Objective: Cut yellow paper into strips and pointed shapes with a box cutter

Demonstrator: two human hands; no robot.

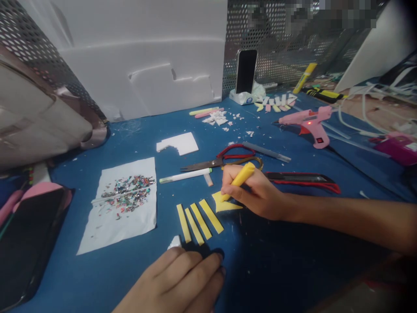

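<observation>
My right hand (pixel 252 191) is closed around a yellow marker (pixel 243 176), its lower end against a yellow piece with pointed corners (pixel 223 203) on the blue table. Left of that piece, several narrow yellow strips (pixel 200 219) lie side by side. At the bottom, my left hand (pixel 185 278) rests with fingers bent and pressed together; the thumb and whatever is under the palm are hidden. A small white piece (pixel 175 242) shows at its upper edge, and I cannot tell whether it is gripped.
Scissors (pixel 208 164), a white pen (pixel 185 175) and a red-edged cutter (pixel 302 178) lie around the right hand. A pink glue gun (pixel 308 124) stands at right. White paper (pixel 130 230) bears glittery flakes. A dark phone (pixel 32 248) lies left; another phone (pixel 246 71) stands behind.
</observation>
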